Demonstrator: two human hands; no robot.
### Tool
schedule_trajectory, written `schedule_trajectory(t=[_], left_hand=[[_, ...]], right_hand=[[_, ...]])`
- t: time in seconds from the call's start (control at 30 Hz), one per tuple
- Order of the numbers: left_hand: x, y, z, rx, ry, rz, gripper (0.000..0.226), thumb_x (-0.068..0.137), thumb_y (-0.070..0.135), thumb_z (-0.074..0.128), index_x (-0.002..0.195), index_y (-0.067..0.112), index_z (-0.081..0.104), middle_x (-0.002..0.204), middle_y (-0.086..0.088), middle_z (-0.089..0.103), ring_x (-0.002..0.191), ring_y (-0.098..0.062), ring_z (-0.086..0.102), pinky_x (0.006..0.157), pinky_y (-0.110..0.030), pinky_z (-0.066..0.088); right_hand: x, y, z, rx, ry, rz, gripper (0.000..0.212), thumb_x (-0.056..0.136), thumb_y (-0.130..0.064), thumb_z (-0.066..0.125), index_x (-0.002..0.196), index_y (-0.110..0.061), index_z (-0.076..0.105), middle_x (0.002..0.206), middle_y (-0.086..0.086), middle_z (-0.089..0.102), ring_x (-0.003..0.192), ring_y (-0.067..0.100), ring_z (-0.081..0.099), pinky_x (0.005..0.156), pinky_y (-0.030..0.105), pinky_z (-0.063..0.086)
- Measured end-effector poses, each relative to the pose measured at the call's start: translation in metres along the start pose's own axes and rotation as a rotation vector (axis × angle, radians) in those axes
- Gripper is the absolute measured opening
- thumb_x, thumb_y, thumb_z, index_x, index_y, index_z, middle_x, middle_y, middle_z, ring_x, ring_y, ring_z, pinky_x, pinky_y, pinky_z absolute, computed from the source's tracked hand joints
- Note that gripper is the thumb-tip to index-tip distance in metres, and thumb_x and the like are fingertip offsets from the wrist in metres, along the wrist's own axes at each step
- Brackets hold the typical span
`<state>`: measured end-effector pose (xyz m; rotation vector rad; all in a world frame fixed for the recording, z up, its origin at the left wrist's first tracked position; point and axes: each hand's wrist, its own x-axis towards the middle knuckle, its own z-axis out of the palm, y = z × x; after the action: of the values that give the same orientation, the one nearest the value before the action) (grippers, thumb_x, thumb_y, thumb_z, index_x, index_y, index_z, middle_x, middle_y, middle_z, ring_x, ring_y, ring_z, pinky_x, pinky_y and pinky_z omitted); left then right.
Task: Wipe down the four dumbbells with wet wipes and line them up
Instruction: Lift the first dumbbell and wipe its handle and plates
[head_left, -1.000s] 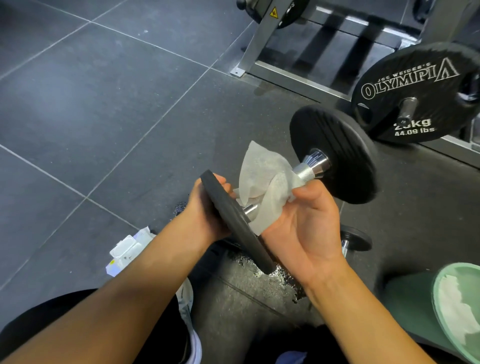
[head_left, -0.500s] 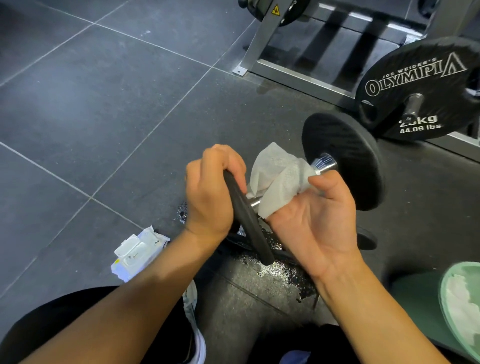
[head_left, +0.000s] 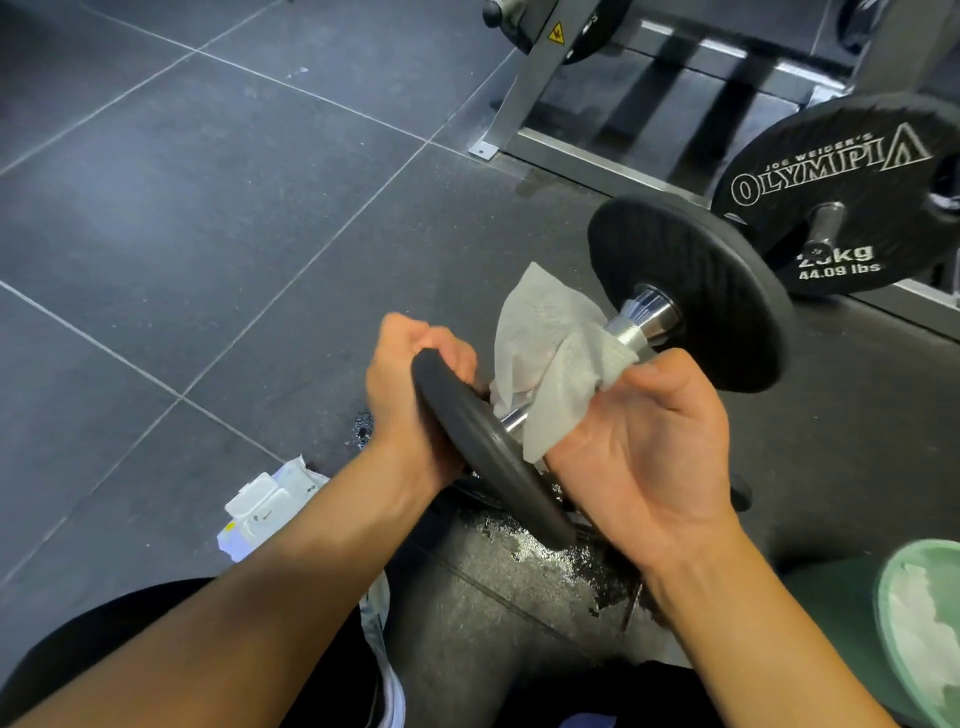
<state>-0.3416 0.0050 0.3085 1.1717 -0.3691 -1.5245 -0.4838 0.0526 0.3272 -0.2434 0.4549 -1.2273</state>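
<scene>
Head view: the dumbbell (head_left: 647, 317) was up off the floor (head_left: 208, 218), between both hands.
Left hand (head_left: 410, 395): fingers curled over the near plate's rim, gripping it.
Right hand (head_left: 644, 447): clamped the wet wipe (head_left: 550, 358) round the handle.
Floor: the wipes pack (head_left: 265, 512) sat by the left forearm.

The wet wipe (head_left: 558, 364) covers the middle of the dumbbell (head_left: 696, 291) handle, and the fingers of the right hand (head_left: 644, 452) are hidden behind it. The near plate hides part of the left hand (head_left: 400, 395). A second dumbbell (head_left: 742, 498) on the floor is mostly hidden under the right hand. The left forearm covers part of the wipes pack (head_left: 260, 512); its print is too small to read. The right edge cuts off the green bin (head_left: 904, 613) and the Olympia plate (head_left: 831, 171).
</scene>
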Motion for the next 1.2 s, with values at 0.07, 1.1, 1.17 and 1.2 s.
schedule_trajectory(t=[0.07, 1.1, 1.17, 1.2], left_hand=[[-0.008, 0.009, 0.002, 0.173, -0.065, 0.35, 0.043, 0.095, 0.016, 0.036, 0.052, 0.01, 0.042, 0.058, -0.011, 0.045, 0.06, -0.024, 0.044, 0.064, -0.037, 0.038], [-0.016, 0.008, 0.001, 0.93, -0.542, 1.349, 0.039, 0.095, 0.008, 0.042, 0.058, -0.001, 0.052, 0.064, -0.015, 0.05, 0.067, -0.03, 0.046, 0.071, -0.045, 0.039], [-0.022, 0.005, 0.002, 1.061, -0.563, 1.556, 0.04, 0.096, 0.009, 0.042, 0.058, 0.001, 0.052, 0.064, -0.014, 0.049, 0.066, -0.026, 0.043, 0.078, -0.039, 0.035], [-0.024, 0.002, 0.002, 1.057, -0.536, 1.574, 0.04, 0.095, 0.009, 0.043, 0.057, 0.002, 0.051, 0.063, -0.014, 0.048, 0.066, -0.026, 0.042, 0.078, -0.038, 0.034]], right_hand=[[0.002, -0.002, -0.002, 0.014, 0.013, -0.016, 0.061, 0.084, -0.019, 0.058, 0.141, -0.003, 0.045, 0.142, 0.019, 0.049, 0.139, 0.035, 0.045, 0.126, 0.047, 0.022], [0.003, -0.02, -0.009, 0.298, 0.132, -0.144, 0.033, 0.088, -0.022, 0.054, 0.115, -0.004, 0.061, 0.114, 0.013, 0.065, 0.11, 0.03, 0.065, 0.103, 0.044, 0.05], [0.004, -0.021, -0.011, 0.275, 0.12, -0.146, 0.025, 0.089, -0.024, 0.052, 0.101, -0.005, 0.063, 0.109, 0.012, 0.065, 0.11, 0.029, 0.063, 0.106, 0.044, 0.047], [0.005, -0.021, -0.012, 0.266, 0.124, -0.144, 0.024, 0.09, -0.024, 0.05, 0.097, -0.006, 0.064, 0.107, 0.012, 0.065, 0.109, 0.029, 0.063, 0.105, 0.044, 0.047]])
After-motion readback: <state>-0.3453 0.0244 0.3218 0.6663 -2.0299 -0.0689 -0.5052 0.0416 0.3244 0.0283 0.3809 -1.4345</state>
